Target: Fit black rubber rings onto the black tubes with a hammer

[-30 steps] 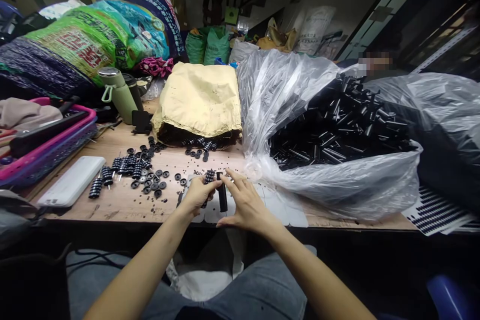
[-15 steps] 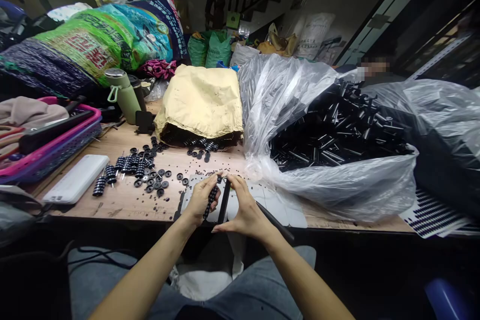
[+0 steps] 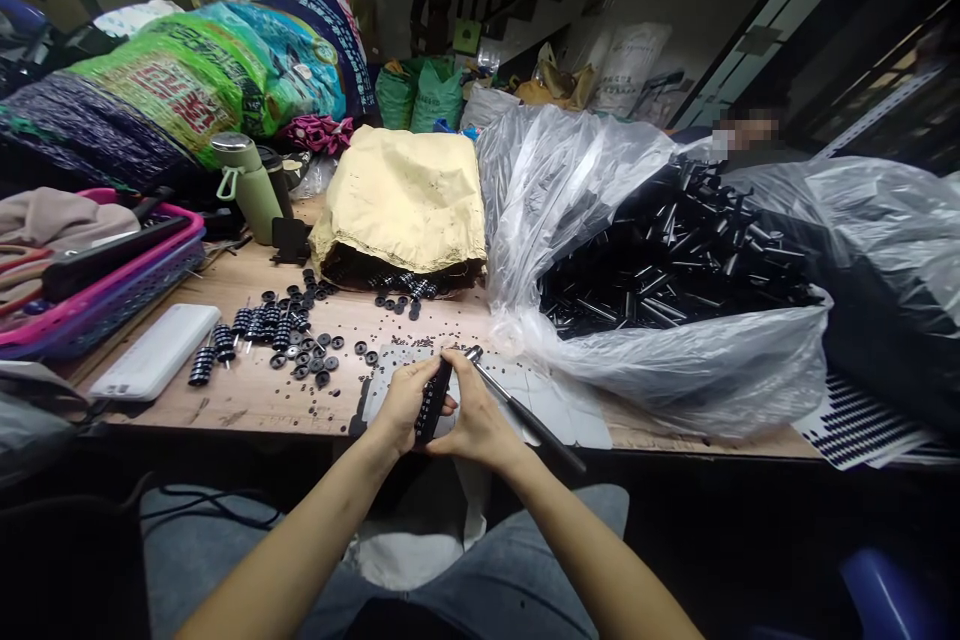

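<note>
My left hand [image 3: 403, 407] is closed around a narrow row of small black segments [image 3: 429, 408] with pale marks. My right hand [image 3: 481, 417] grips a long black plastic piece [image 3: 444, 388] by its two ends, thumb low and fingertips high. The two parts lie against each other, tilted, above the table's front edge; whether they are joined I cannot tell. Just right of my hands lies a tool with a metal shaft and black handle [image 3: 544, 437], resembling a small hammer, on a grey-white sheet [image 3: 592, 425].
Black wheels [image 3: 304, 360] and ridged rollers with pins [image 3: 223, 342] lie at left, near a white power bank [image 3: 156, 352]. A yellowish sack [image 3: 409, 195] and a clear plastic bag [image 3: 675, 375] of black tubular pieces stand behind. A pink basket [image 3: 161, 245] and green flask [image 3: 251, 190] flank them.
The long black piece has moved left against the segmented row, and my hands have come closer together. More of the hammer-like tool, including its metal end, now shows.
</note>
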The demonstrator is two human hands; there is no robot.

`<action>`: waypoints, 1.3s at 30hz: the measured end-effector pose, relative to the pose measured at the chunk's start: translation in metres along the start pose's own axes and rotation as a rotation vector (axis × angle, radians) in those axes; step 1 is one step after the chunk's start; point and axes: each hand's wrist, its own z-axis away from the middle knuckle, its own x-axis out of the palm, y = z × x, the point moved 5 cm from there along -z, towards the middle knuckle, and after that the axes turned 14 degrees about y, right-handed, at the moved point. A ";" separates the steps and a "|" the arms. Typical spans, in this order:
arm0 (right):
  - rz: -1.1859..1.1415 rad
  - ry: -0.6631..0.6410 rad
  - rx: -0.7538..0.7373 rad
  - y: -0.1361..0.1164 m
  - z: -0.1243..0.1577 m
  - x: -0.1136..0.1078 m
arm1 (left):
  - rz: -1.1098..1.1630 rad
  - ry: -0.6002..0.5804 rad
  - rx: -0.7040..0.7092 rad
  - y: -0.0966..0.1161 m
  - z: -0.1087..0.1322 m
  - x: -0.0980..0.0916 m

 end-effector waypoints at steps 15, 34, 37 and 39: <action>0.834 0.040 0.445 0.082 0.037 -0.047 | -1.473 -0.107 1.466 -0.020 -0.004 -0.013; 0.389 -0.173 0.219 -0.015 0.024 -0.005 | -1.531 0.010 1.380 -0.063 0.003 0.007; 0.447 -0.267 0.224 -0.015 0.022 0.008 | -1.448 -0.018 1.401 -0.058 -0.001 0.009; 0.405 -0.211 0.262 -0.013 0.017 0.002 | -1.357 -0.033 1.296 -0.048 -0.002 0.008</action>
